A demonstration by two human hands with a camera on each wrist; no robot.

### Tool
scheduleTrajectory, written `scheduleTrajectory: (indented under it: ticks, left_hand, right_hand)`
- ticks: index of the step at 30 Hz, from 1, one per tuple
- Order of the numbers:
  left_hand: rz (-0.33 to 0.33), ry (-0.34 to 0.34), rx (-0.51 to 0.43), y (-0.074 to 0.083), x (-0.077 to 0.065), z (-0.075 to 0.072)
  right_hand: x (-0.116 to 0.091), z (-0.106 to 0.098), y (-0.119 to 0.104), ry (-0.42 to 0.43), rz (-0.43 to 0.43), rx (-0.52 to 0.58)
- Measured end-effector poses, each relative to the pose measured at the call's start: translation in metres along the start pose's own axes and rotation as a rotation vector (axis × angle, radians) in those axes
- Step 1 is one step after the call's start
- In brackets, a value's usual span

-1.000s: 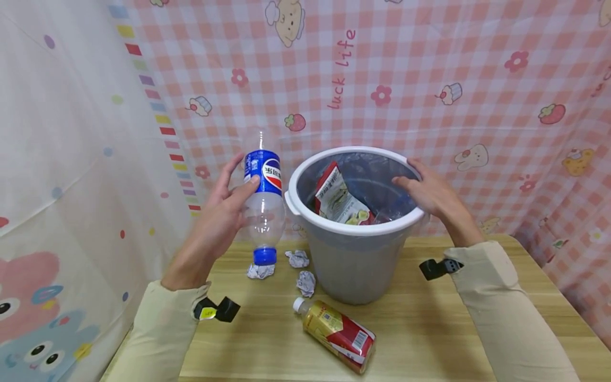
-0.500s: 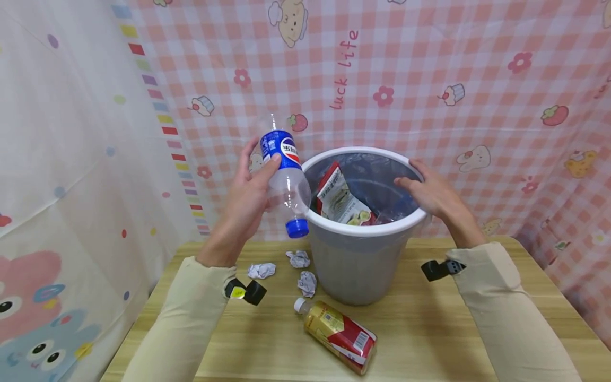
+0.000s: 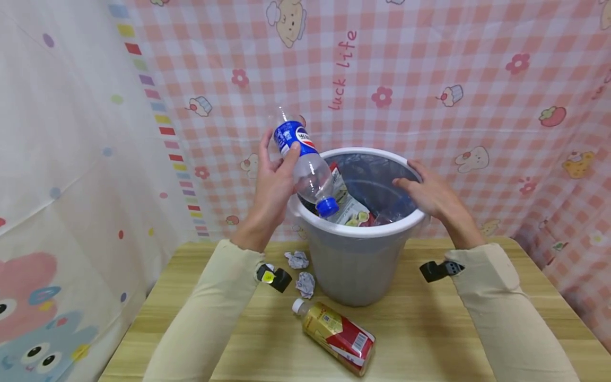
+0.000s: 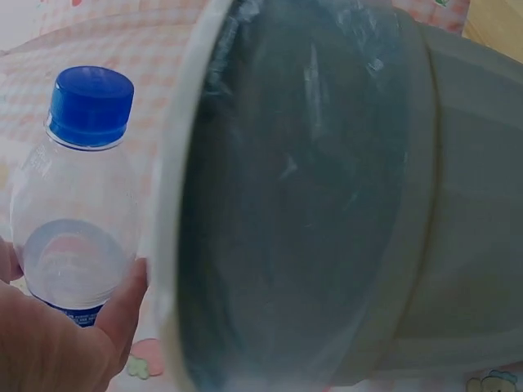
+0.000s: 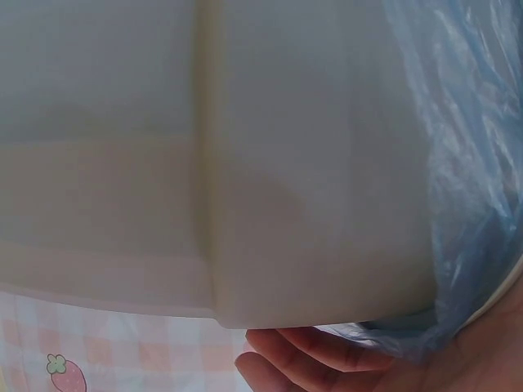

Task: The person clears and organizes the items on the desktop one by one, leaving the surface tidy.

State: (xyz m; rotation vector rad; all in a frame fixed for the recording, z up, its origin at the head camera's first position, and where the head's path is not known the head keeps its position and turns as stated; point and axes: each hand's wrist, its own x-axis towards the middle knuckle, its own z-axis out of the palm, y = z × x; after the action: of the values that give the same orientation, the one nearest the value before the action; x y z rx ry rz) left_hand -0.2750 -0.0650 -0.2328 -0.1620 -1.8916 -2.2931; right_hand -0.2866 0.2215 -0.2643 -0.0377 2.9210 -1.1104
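Observation:
My left hand (image 3: 273, 193) holds an empty clear plastic soda bottle (image 3: 312, 172) by its blue label. The bottle tilts cap-down, and its blue cap (image 3: 327, 207) overlaps the near left of the trash bin's opening. In the left wrist view the thumb and fingers are round the soda bottle (image 4: 78, 196), beside the bin's rim (image 4: 169, 237). The grey trash bin (image 3: 355, 270) has a white rim and a thin plastic liner. At its right side my right hand (image 3: 433, 193) grips the rim, thumb inside. The right wrist view shows its fingers (image 5: 319, 351) under the outer wall.
A snack packet (image 3: 350, 207) with red and white print lies in the bin. Crumpled paper balls, one (image 3: 298, 260) behind another (image 3: 305, 285), lie left of the bin. A drink bottle (image 3: 336, 337) with a gold and red label lies in front on the wooden table (image 3: 420, 339).
My left hand has carried the soda bottle right and up, tilting it until its cap overlaps the bin's opening. My right hand stays on the rim.

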Motion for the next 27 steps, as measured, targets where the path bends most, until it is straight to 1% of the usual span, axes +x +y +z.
scheduleTrajectory:
  ticks: [3,6,12,16,19,23,27]
  left_hand:
    - [0.000,0.014,-0.002,-0.006,0.002,0.004]
    - [-0.001,0.002,-0.006,-0.012,0.004,0.008]
    - [0.001,-0.024,0.023,-0.018,0.004,0.015]
    - [0.035,-0.061,0.034,-0.022,0.005,0.018]
    - [0.057,-0.082,0.088,-0.024,0.005,0.019]
    - [0.069,-0.095,0.180,-0.025,0.004,0.020]
    - [0.081,-0.114,0.236,-0.026,0.004,0.021]
  right_hand:
    - [0.000,0.002,-0.002,-0.001,-0.002,0.005]
    - [0.000,0.003,-0.003,-0.003,-0.007,0.011]
    - [-0.001,0.003,-0.004,-0.006,-0.002,0.021]
    - [-0.001,0.003,-0.003,-0.002,-0.001,0.025]
    - [-0.001,0.002,-0.002,-0.002,-0.003,0.026]
    - [-0.001,0.001,-0.001,-0.009,-0.002,0.035]
    - [-0.002,0.001,-0.001,-0.009,-0.001,0.036]
